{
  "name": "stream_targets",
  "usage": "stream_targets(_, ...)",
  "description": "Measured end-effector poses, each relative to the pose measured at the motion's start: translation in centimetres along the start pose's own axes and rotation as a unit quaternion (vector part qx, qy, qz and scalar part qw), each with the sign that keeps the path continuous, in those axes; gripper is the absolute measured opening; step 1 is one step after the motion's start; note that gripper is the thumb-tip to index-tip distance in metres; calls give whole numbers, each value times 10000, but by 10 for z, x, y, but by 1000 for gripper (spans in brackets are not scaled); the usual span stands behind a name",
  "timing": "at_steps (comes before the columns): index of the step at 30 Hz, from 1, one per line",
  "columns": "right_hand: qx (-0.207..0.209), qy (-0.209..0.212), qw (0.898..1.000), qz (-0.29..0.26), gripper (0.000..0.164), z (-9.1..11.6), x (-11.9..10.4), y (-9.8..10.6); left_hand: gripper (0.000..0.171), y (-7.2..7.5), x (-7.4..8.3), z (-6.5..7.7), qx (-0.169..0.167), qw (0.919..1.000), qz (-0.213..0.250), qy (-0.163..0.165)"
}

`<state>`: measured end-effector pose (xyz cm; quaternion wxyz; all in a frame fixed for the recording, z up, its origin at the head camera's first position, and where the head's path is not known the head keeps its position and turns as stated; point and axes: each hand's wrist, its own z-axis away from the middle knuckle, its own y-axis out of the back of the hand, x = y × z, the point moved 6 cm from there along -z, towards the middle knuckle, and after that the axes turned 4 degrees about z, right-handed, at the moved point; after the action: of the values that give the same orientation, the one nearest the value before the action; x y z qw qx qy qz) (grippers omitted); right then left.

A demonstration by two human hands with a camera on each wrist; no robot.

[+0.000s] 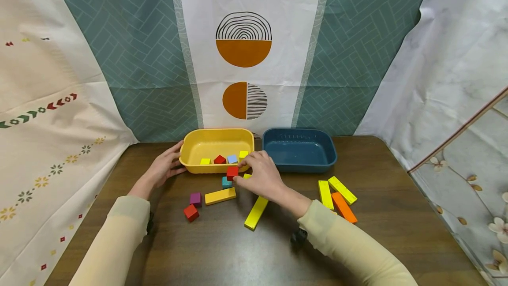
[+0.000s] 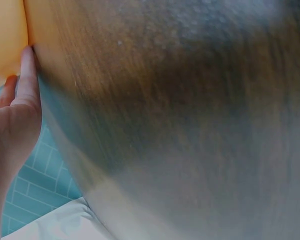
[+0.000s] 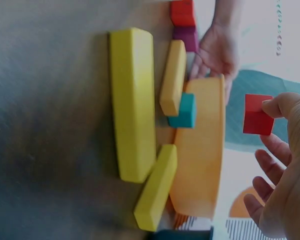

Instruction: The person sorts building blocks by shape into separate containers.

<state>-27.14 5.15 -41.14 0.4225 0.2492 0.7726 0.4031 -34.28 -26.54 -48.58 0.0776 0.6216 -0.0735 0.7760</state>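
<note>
My right hand pinches a red cube between thumb and index finger, over the front rim of the yellow tub. In the right wrist view the other fingers of that hand are spread apart from the red cube. My left hand touches the tub's left end with extended fingers; the left wrist view shows a straight finger against the tub's wall. Several small cubes lie inside the tub, among them a red cube and a light blue cube. A teal cube is just in front of it.
A dark blue tub stands right of the yellow one. In front lie a light-orange block, a purple cube, another red cube and a long yellow block. Yellow blocks and an orange block lie at the right.
</note>
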Motion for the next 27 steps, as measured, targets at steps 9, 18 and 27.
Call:
stream_targets(9, 270, -369, 9986, -271, 37, -20, 12, 16, 57, 2, 0, 1, 49, 10000, -22, -40)
stream_targets(18, 350, -811, 9950, -460, 36, -42, 26, 19, 57, 1, -1, -1, 72, 10000, -10, 8)
stream_targets(27, 552, -940, 9932, -415, 38, -65, 35, 25, 57, 3, -1, -1, 179, 9998, -78, 55)
